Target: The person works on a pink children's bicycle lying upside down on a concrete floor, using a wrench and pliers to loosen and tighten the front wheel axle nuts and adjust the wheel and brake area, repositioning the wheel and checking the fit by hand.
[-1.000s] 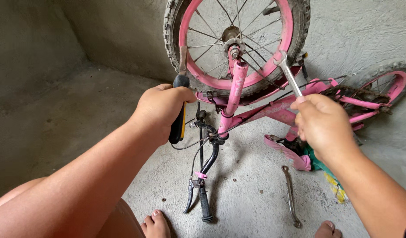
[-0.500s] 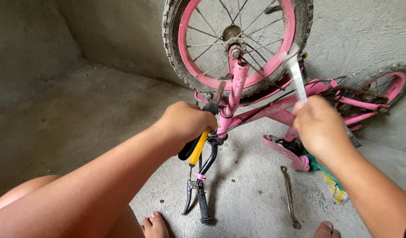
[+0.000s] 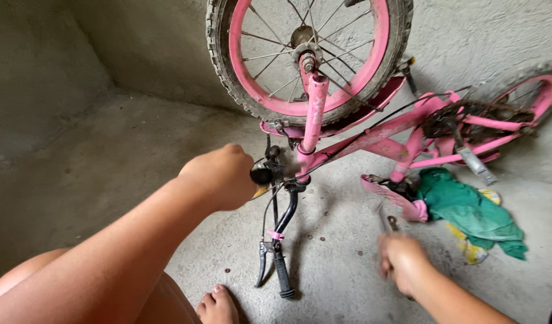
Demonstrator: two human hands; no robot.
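Observation:
A small pink bicycle (image 3: 372, 135) stands upside down on the concrete floor, front wheel (image 3: 306, 54) up by the wall. My left hand (image 3: 219, 177) is closed around a black and yellow tool handle (image 3: 261, 176), held against the stem where the pink fork (image 3: 315, 114) meets the black handlebar (image 3: 282, 240). My right hand (image 3: 402, 261) is low by the floor, blurred, just in front of the pink saddle (image 3: 399, 204). The end of a thin metal wrench (image 3: 385, 222) sticks out above its fingers.
A green cloth (image 3: 468, 210) over something yellow lies beside the saddle. The rear wheel (image 3: 531, 99), chain and a pedal (image 3: 477, 165) are at the right. A brake lever (image 3: 261, 270) hangs near my bare foot (image 3: 216, 306). Concrete walls close in behind and on the left.
My right hand has dropped from the front wheel to near the floor, taking the wrench with it. My left hand has moved its tool from the wheel rim down to the stem.

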